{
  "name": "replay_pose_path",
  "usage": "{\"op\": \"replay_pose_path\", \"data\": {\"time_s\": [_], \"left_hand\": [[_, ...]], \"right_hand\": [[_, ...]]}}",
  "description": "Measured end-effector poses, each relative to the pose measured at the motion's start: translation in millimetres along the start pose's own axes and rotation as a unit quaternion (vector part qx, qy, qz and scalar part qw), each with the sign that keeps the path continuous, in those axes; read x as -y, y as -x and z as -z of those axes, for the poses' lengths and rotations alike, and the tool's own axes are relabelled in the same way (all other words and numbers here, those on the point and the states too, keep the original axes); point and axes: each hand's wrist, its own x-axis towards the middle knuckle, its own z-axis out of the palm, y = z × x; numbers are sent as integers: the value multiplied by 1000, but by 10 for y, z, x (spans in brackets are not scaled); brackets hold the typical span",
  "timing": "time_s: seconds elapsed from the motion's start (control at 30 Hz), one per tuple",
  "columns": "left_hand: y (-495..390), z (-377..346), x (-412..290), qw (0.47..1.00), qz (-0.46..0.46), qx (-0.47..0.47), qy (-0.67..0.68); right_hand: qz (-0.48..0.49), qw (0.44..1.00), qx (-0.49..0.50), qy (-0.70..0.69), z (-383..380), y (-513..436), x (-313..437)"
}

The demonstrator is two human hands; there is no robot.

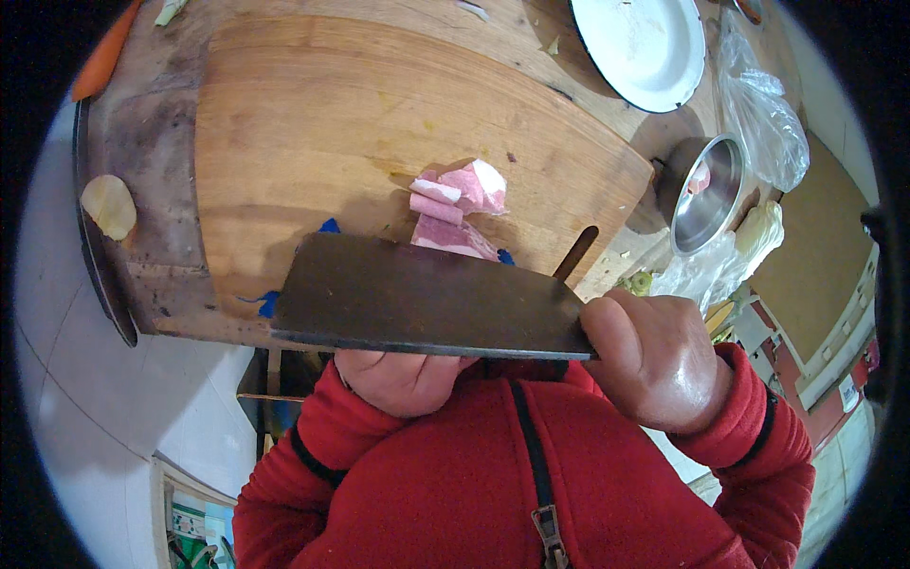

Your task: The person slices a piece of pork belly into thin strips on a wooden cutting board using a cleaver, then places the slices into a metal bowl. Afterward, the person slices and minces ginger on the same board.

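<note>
My right hand [647,355] grips a broad dark cleaver [426,299] at its right end. The blade lies nearly level across the near part of a wooden cutting board [320,121]. Just beyond its far edge, a small heap of pink and white sliced meat [437,209] rests on the board, one slice partly covered by the blade. My left hand [402,380] shows below the blade's near edge, close to my body. Its fingers are hidden behind the cleaver, so what they hold or touch is unseen.
A metal bowl [709,195] with a piece of meat inside stands right of the board. Beyond it are a white enamel plate [643,43] and a clear plastic bag [764,107]. A carrot [106,53] and a pale round slice [109,207] lie left.
</note>
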Motion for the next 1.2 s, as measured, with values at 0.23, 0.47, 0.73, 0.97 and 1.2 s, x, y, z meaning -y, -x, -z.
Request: {"op": "replay_pose_path", "data": {"time_s": [0.23,0.47,0.73,0.97,1.2], "left_hand": [[-44,-52,4,1000,3,-1,-9],[-67,-91,12,1000,2,-8,-18],[-35,-95,9,999,-4,-12,-31],[-17,-121,12,999,-6,-15,-34],[-28,-111,28,999,-12,-16,-36]], "right_hand": [[6,1000,-6,-11,-8,31,-24],[4,1000,-8,-10,-16,67,-16],[-4,1000,-7,-20,-18,92,-5],[-6,1000,-8,-19,-3,98,8],[-4,1000,12,-20,29,33,-19]]}}
